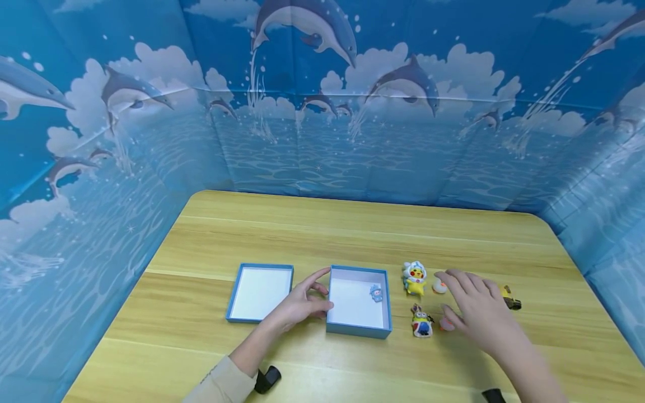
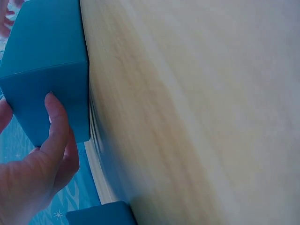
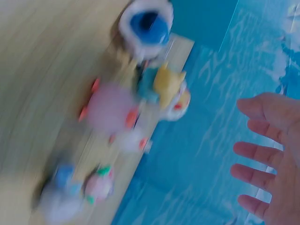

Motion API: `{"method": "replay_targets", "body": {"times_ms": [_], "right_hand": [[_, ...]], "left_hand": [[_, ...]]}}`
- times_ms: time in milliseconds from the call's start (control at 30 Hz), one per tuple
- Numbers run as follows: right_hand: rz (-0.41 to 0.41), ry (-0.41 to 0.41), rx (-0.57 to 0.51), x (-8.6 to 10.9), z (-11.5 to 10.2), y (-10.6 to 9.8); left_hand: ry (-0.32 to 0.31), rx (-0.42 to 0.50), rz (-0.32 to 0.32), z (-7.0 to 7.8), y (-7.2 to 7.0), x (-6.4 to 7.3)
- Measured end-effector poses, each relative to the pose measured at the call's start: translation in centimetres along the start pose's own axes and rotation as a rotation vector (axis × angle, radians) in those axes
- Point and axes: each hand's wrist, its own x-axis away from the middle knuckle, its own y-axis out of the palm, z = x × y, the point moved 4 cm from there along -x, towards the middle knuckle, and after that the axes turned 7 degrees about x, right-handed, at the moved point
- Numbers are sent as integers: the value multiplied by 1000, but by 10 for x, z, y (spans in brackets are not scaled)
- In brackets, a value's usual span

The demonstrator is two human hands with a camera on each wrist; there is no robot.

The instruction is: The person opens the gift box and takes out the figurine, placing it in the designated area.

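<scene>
A blue open box [image 1: 359, 330] with a white inside stands mid-table, a small light-blue figurine [image 1: 376, 293] lying in it. My left hand [image 1: 300, 302] holds the box by its left wall; in the left wrist view the fingers [image 2: 57, 117] lie against the outer side and a digit reaches the rim. Above the toys at the right hovers my right hand [image 1: 481, 310], fingers spread, holding nothing. Nearest it are two small whitish toys [image 1: 440, 286], partly hidden. Beside the box are a Pikachu figurine [image 1: 415, 278] in a white hood and a Minion figurine [image 1: 422, 322].
Left of the box lies its blue-edged lid [image 1: 259, 294], white side up. A yellow-and-black toy [image 1: 511, 299] shows behind my right hand. The right wrist view has a blurred pink toy [image 3: 112, 108] among several others. A dolphin-print curtain [image 1: 322, 151] surrounds the wooden table [image 1: 353, 229].
</scene>
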Motion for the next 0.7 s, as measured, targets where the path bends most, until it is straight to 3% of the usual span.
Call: {"method": "replay_targets", "body": {"times_ms": [300,700], "right_hand": [[33,-62,22,-24,-37,3],[26,-120,-44,-47,-70,17]], "left_hand": [[24,-2,-34,-1,-1,0],[-3,4,-8,-2,-1,-1]]}}
